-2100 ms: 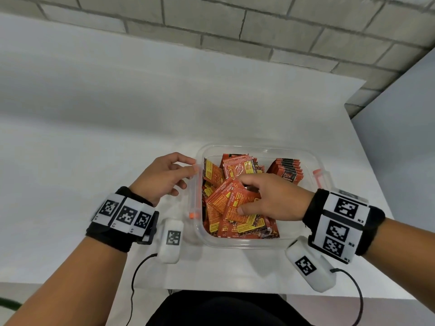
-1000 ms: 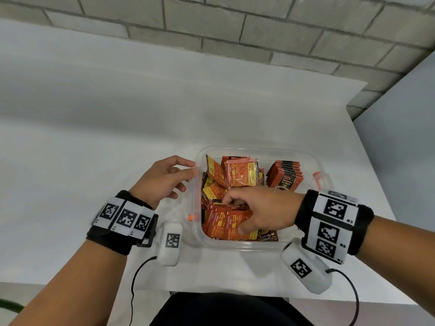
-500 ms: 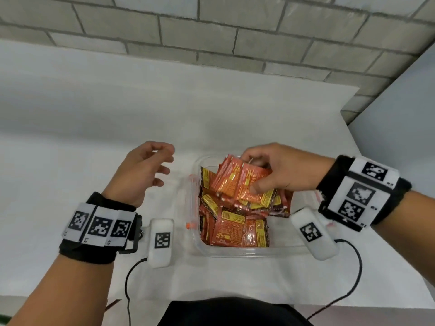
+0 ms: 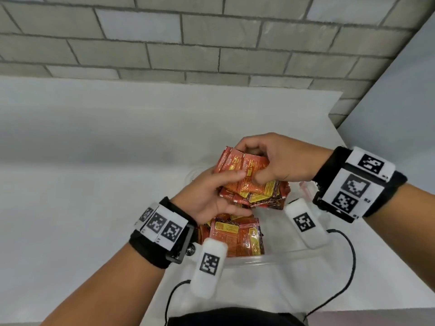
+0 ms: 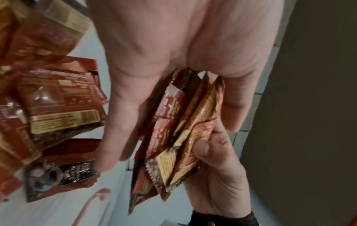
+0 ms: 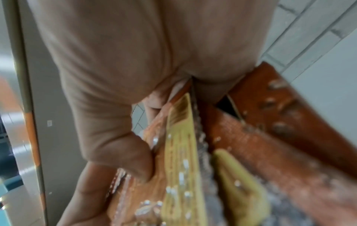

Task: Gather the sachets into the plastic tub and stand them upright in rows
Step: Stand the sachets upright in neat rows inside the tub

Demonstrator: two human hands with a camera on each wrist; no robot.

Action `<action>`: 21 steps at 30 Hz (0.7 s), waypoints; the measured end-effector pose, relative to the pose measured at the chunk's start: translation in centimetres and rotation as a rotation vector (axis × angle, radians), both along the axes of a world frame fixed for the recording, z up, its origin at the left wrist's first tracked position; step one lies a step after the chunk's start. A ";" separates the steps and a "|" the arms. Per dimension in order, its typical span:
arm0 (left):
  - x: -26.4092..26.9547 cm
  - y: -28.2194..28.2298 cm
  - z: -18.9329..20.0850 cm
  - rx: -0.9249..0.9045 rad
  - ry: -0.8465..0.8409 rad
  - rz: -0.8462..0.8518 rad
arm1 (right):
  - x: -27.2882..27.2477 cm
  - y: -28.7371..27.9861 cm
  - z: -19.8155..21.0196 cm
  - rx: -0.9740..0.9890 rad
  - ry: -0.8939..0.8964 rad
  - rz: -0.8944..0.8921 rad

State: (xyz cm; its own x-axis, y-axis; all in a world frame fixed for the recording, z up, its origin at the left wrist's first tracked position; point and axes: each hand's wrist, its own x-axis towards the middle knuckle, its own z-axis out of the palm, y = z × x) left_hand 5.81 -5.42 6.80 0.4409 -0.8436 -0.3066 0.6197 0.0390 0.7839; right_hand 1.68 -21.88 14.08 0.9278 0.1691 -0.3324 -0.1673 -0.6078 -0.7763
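Sachets (image 4: 249, 184), a red-and-yellow bundle, held above the plastic tub (image 4: 277, 260): left hand (image 4: 207, 198) pinches it from below, right hand (image 4: 277, 161) grips its top, fingers curled. Left wrist view alone shows their crimped edges fanned between thumb and fingers. More lie loose inside the tub.
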 end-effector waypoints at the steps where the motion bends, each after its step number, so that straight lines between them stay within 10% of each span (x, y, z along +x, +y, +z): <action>1: -0.1 -0.1 -0.2 0.018 0.007 0.007 | -0.1 0.1 -0.2 0.002 0.000 0.005; 10: -0.4 -0.6 -0.6 0.028 -0.095 0.124 | -0.7 -0.8 -1.4 -0.039 -0.121 -0.015; 14: -0.1 -0.2 -1.0 0.001 -0.086 0.230 | -1.5 -1.9 -2.2 -0.036 -0.322 -0.334; 21: -0.4 -1.0 -1.2 -0.059 -0.049 0.293 | -3.3 -0.1 -5.4 0.095 -0.111 -0.393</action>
